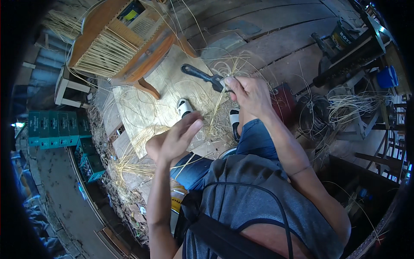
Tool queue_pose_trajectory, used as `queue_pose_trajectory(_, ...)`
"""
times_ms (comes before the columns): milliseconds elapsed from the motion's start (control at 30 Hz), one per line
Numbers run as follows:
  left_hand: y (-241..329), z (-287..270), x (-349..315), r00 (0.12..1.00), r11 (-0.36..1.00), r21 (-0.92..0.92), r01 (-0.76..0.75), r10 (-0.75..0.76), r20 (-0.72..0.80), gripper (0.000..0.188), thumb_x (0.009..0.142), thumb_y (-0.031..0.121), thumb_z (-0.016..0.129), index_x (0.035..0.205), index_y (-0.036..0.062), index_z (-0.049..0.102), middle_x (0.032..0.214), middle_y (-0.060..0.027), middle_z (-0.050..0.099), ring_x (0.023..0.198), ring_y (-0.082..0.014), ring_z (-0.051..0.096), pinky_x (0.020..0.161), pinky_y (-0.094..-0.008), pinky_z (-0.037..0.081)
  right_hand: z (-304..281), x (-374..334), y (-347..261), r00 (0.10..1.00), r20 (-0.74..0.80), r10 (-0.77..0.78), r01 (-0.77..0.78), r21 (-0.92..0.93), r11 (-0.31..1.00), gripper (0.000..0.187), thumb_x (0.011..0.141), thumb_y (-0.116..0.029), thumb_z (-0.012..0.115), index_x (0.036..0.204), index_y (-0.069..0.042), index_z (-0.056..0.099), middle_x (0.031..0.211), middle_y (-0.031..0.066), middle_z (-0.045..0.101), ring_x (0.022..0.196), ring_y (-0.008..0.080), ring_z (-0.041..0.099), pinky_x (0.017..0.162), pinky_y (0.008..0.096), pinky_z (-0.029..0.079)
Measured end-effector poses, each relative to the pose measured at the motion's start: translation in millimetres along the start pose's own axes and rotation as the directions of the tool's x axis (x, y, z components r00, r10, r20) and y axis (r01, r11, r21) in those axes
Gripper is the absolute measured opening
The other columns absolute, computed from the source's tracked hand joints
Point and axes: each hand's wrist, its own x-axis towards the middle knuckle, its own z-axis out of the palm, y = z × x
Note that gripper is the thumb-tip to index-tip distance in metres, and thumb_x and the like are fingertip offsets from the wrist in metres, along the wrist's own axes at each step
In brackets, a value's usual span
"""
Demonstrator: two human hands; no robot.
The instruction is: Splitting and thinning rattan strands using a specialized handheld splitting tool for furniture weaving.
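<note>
My right hand (pixel 252 95) is closed, thumb against fingers, around pale cane strips (pixel 220 100) that stick out above the grip and trail down below it. At its fingertips is a dark tool with a long black handle (pixel 196 71); its working end is partly hidden by the hand, and I cannot tell its kind. To the left, above my knee, my left hand (pixel 179 140) is open, fingers stretched and thumb apart, with nothing seen in it. Tangled cane shavings (pixel 215 131) lie between my sandalled feet.
A wooden chair frame (pixel 148 56) with cane strands across it is at the far left, by a pale board (pixel 166 80). Cane bundles (pixel 133 168) lie left of my knee. Coiled strands (pixel 319 114) are on the right. Green crates (pixel 56 127) stand at the left.
</note>
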Motion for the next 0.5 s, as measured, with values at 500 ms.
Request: queue_pose_trajectory(500,-8.3,9.1,-45.9,0.997,0.979,-0.202,0.038,-0.05,-0.052,0.023,0.093,0.022,0.063,0.081,0.0014,0.061,0.064,0.0028,0.053,0.049,-0.0011,0.04,0.042,-0.0172,0.029,-2.4,21.2,33.1,0.979,0.025,0.201,-0.202,0.186,0.961,0.039,0.097,-0.036,0.051,0.082,-0.002,0.063,0.057,0.0006,0.055,0.042,0.0053,0.044,0.041,0.0221,0.035)
